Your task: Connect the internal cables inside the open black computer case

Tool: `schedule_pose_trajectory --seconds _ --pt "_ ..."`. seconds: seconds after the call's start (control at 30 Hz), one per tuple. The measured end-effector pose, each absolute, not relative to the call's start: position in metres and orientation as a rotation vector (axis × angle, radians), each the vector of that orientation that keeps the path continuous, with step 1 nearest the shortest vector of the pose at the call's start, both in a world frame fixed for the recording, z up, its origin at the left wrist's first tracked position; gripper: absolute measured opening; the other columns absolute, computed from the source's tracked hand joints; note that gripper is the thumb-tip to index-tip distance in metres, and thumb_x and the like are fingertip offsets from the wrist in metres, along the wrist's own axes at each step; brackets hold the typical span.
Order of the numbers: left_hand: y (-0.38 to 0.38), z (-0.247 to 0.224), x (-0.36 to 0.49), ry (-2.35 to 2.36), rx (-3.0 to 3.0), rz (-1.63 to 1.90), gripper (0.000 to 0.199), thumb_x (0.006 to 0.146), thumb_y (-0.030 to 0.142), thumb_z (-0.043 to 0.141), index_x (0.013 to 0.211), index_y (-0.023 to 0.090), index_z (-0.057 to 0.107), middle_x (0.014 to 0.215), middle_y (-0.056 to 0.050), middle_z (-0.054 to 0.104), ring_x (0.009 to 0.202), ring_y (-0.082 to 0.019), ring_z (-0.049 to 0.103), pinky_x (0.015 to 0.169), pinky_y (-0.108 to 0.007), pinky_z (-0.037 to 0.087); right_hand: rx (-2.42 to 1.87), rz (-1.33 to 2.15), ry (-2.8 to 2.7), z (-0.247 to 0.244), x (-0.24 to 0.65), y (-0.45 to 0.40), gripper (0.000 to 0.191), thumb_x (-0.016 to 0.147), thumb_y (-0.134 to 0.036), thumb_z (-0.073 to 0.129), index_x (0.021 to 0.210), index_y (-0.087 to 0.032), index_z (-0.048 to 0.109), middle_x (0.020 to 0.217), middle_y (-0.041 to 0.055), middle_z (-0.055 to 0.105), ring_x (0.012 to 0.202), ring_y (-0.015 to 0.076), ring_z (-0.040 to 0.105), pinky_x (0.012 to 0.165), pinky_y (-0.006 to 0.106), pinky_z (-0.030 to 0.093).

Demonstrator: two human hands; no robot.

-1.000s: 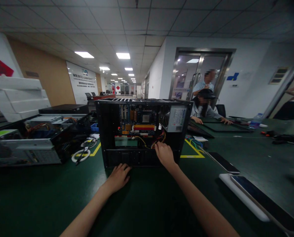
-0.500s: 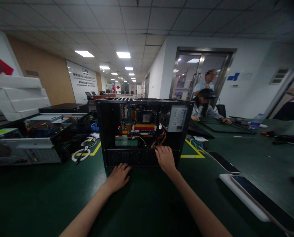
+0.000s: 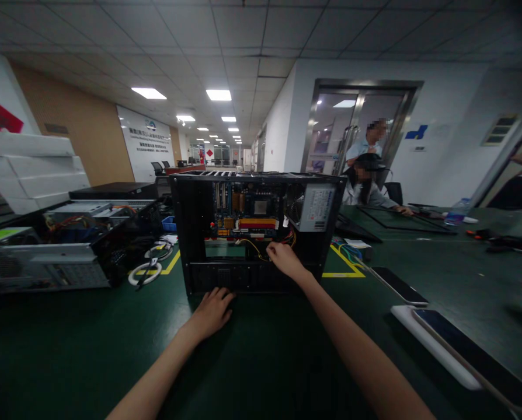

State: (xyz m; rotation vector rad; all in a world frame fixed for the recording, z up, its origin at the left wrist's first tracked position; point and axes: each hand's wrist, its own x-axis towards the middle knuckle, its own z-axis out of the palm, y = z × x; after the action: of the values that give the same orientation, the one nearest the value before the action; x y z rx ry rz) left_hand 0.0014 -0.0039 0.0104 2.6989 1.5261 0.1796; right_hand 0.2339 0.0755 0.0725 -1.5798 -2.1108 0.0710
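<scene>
An open black computer case (image 3: 212,280) stands on its side edge in front of me, its inside facing me. In it are a motherboard (image 3: 226,204), red and yellow memory slots (image 3: 256,224) and a silver power supply (image 3: 317,207) at upper right. My left hand (image 3: 212,312) lies on the table with fingers spread, its tips at the lower front edge of the case. My right hand (image 3: 285,259) reaches inside with curled fingers, closed on the bundle of cables (image 3: 292,238) below the power supply. A thin yellow wire (image 3: 250,244) hangs loose beside it; my fingertips are partly hidden.
Another opened computer case (image 3: 42,256) lies at left, near a coiled white cable (image 3: 145,273). Several phones lie at right, one dark (image 3: 399,286). A co-worker (image 3: 370,192) sits across the table (image 3: 261,361) with a bottle (image 3: 458,211) nearby. Yellow tape (image 3: 344,275) marks the tabletop.
My right hand has moved up and left, deeper into the case, and its fingers have curled in around the cables. My left hand stays at the lower edge.
</scene>
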Motion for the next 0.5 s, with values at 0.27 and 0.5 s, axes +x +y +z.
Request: schedule_pose_trajectory --seconds 0.27,0.5 --pt "-0.003 0.009 0.002 1.539 2.738 0.178 0.034 0.077 0.026 0.037 0.111 0.025 0.039 0.110 -0.005 0.043 0.103 -0.022 0.038 0.084 -0.037 0.033 -1.553 0.749 -2.080 0.077 0.203 0.131 0.015 0.077 -0.016 0.041 0.077 -0.012 0.056 0.069 0.0038 0.061 0.052 0.0070 0.055 0.049 0.015 0.042" --pt "-0.003 0.008 0.001 1.524 2.720 0.186 0.036 0.076 0.026 0.039 0.113 0.026 0.038 0.111 -0.005 0.043 0.104 -0.022 0.038 0.085 -0.038 0.033 -1.870 0.924 -2.320 0.071 0.179 0.152 0.014 0.074 -0.010 0.041 0.072 -0.009 0.055 0.065 0.0071 0.059 0.052 0.0113 0.056 0.050 0.022 0.046"
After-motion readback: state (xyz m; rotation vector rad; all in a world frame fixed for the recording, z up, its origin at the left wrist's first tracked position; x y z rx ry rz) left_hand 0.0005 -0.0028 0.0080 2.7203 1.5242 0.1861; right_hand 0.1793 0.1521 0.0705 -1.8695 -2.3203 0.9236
